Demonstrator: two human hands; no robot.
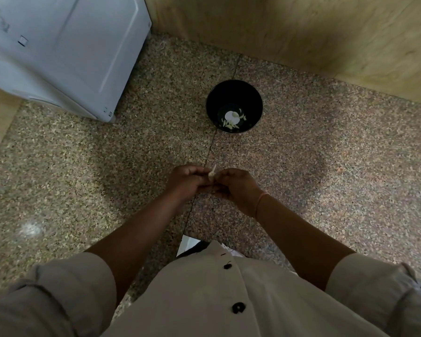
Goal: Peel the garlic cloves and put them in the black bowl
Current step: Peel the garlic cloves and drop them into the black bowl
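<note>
I see my left hand (187,181) and right hand (236,187) touching, fingers curled, both pinching one garlic clove (212,173) between them. Beyond the hands, apart, stands the black bowl (252,98) holding peeled cloves (232,122) on the granite counter (326,166).

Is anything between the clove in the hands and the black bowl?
Nothing visible. The left hand and right hand pinch the garlic clove; only speckled stone surface lies between it and the black bowl.
</note>
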